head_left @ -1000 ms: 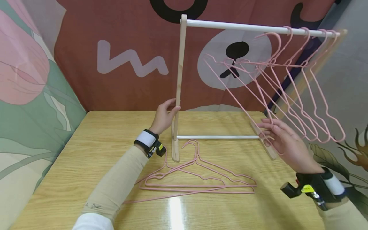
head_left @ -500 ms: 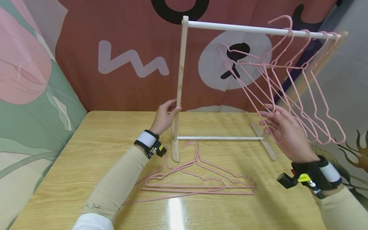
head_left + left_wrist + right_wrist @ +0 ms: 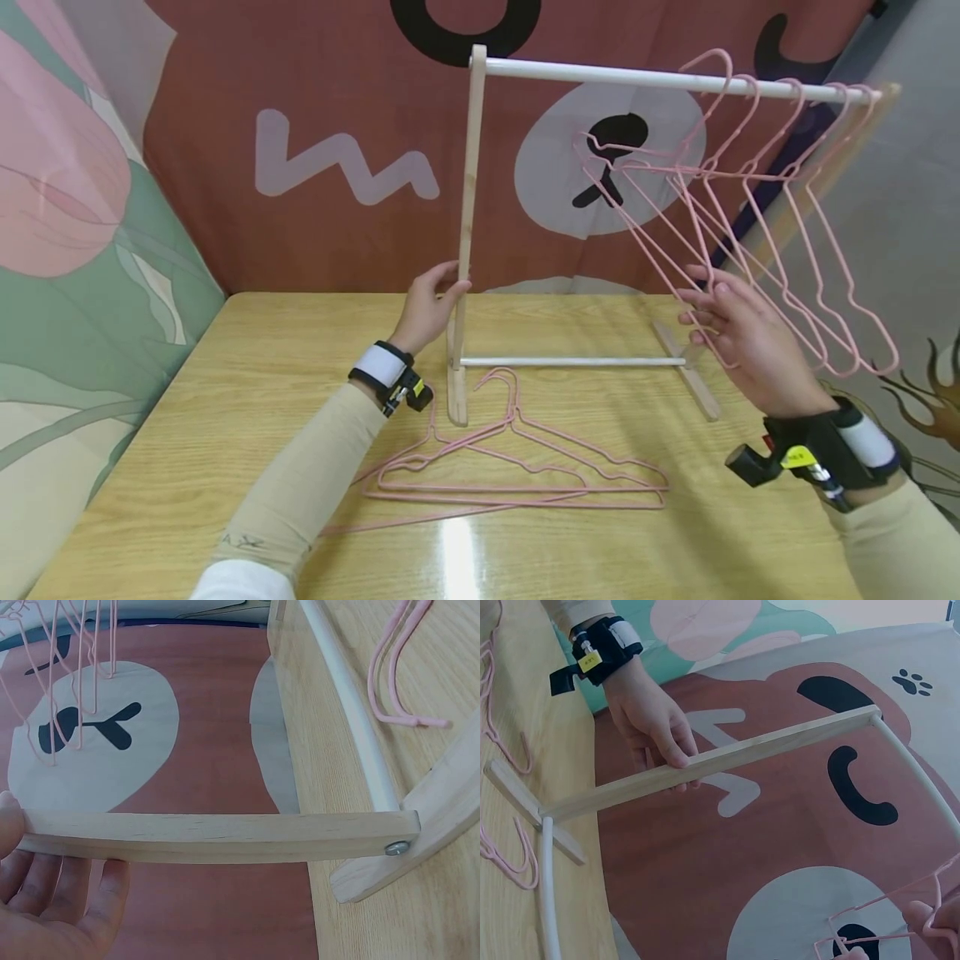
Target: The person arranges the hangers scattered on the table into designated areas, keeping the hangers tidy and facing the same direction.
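Note:
My left hand [image 3: 429, 310] grips the left post [image 3: 469, 179] of a wooden clothes rack, thumb in front and fingers behind. In the left wrist view the fingers [image 3: 67, 896] wrap under the post. My right hand [image 3: 750, 346] holds a pink clothes hanger [image 3: 725, 62] by its lower corner, near the rack's right side. That hanger's hook arches over the white top rod [image 3: 585, 73], left of the other hooks. Several pink hangers [image 3: 895, 354] hang from the rod's right end. In the right wrist view only some right fingers [image 3: 939, 919] show at the edge.
More pink hangers [image 3: 525, 489] lie overlapping on the wooden table [image 3: 247, 400], in front of the rack. A white lower rod [image 3: 570, 362] joins the rack's two feet. Behind stands a printed cloth backdrop [image 3: 337, 242].
My right hand has raised the hanger from below the rod, bringing its hook up and over, then slightly left and lower. The left hand has stayed on the post.

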Tool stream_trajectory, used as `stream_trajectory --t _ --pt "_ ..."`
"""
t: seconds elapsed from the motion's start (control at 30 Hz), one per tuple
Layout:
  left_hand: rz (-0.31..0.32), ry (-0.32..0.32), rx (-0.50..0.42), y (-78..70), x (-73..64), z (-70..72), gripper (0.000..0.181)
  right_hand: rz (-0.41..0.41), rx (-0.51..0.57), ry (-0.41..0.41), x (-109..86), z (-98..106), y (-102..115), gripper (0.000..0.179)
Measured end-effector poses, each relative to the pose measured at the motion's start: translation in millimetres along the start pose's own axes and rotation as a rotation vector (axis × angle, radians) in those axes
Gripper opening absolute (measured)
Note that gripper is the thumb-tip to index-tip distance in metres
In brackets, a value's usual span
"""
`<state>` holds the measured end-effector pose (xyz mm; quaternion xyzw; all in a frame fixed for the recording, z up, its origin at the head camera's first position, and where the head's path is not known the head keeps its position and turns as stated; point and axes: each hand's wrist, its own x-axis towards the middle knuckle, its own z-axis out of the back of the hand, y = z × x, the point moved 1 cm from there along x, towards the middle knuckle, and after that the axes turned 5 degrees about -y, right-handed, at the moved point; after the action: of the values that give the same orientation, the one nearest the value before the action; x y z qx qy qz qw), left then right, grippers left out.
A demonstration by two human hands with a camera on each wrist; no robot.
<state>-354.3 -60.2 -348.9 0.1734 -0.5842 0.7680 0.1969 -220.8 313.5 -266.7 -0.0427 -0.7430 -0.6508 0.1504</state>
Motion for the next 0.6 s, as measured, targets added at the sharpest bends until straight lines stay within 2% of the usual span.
stream_trajectory --t 0.27,0.6 --pt "0.011 0.001 0.002 1.2 -0.6 1.0 0.036 -0.09 -0.126 -0.043 0.3 0.9 3.0 0.039" --pt "0.003 0.01 0.009 0.7 -0.2 0.8 0.036 -0.095 -0.123 -0.007 0.7 4.9 0.4 0.04"
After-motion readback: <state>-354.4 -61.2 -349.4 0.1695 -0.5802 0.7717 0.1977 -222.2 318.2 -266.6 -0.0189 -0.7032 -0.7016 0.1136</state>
